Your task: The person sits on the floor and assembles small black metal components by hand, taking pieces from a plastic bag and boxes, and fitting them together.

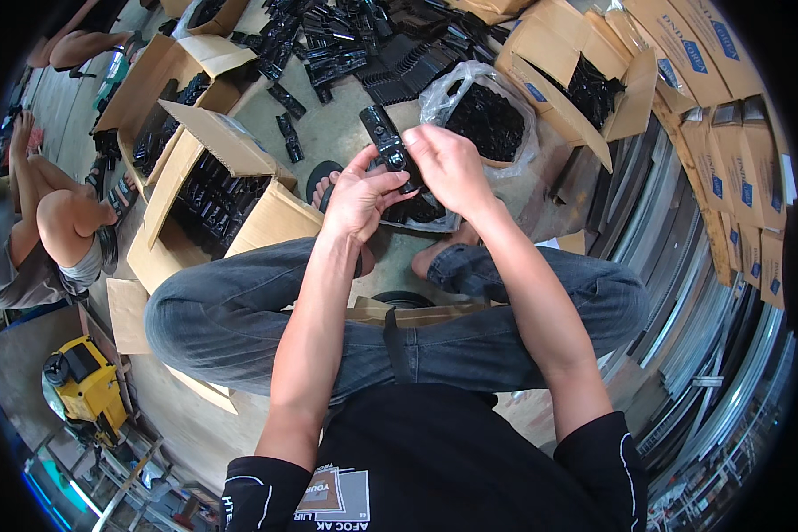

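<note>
Seated person, both hands at work above the lap. Glossy black elongated part point(379, 129), material uncertain, sits between the hands, raised clear of the grey concrete floor point(335, 129), its long axis tilted, far end leaning left. Left hand point(356, 197): fingers grasping the part's near end, thumb laid across it. Right hand point(449, 167): fingers bent close against the part's right side; cannot tell whether they grip it or some small piece, contact hidden. Just beyond the right hand, a clear plastic bag point(525, 106) holding small black pieces. Left of the hands, an open brown cardboard box point(270, 232) packed with dark parts. Farther off, a large heap of black parts point(403, 71). At left, another person's bent legs point(62, 226).
</note>
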A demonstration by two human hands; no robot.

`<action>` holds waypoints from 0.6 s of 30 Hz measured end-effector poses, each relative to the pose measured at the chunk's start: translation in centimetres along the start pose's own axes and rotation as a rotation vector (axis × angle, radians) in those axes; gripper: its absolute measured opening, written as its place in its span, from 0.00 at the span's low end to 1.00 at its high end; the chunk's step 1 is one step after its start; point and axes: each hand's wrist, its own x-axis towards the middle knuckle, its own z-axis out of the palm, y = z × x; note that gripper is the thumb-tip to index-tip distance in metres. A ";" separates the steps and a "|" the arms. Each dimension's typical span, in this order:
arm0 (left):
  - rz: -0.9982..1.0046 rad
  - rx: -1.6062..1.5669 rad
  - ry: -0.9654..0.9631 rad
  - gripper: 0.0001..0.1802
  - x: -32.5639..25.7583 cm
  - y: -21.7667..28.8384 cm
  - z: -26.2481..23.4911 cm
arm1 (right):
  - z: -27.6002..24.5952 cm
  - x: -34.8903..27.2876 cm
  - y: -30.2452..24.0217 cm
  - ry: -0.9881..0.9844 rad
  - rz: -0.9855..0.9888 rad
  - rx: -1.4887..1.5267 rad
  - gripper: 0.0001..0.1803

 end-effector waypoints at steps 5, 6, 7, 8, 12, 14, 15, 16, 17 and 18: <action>0.021 -0.089 -0.028 0.29 0.7 0.0 -0.5 | 3.9 -3.5 9.8 -0.078 0.226 -0.336 0.15; 0.027 -0.085 -0.020 0.29 0.5 0.4 -0.6 | 5.0 -4.6 10.4 -0.298 0.265 -0.407 0.13; 0.031 -0.083 -0.014 0.30 0.3 0.7 -0.6 | 5.7 -5.8 10.4 -0.517 0.304 -0.481 0.12; 0.039 -0.086 -0.010 0.30 0.1 1.0 -0.4 | 6.5 -6.8 10.5 -0.668 0.342 -0.520 0.12; 0.068 -0.038 -0.043 0.32 -0.4 1.4 0.5 | 7.7 -6.7 11.0 -0.831 0.512 -0.525 0.15; 0.084 -0.002 -0.041 0.35 -0.6 1.3 0.6 | 7.4 -6.6 10.8 -0.788 0.515 -0.565 0.14; 0.087 -0.002 -0.042 0.35 -0.7 1.2 0.8 | 7.4 -6.8 10.7 -0.746 0.530 -0.599 0.14; 0.098 0.039 -0.016 0.36 -0.8 1.2 0.9 | 7.5 -6.7 10.7 -0.744 0.527 -0.599 0.14; 0.109 0.080 0.010 0.36 -0.9 1.3 1.0 | 7.7 -6.7 10.7 -0.747 0.533 -0.623 0.14; 0.105 0.101 0.032 0.35 -1.0 1.4 1.2 | 7.9 -6.6 10.7 -0.751 0.539 -0.649 0.13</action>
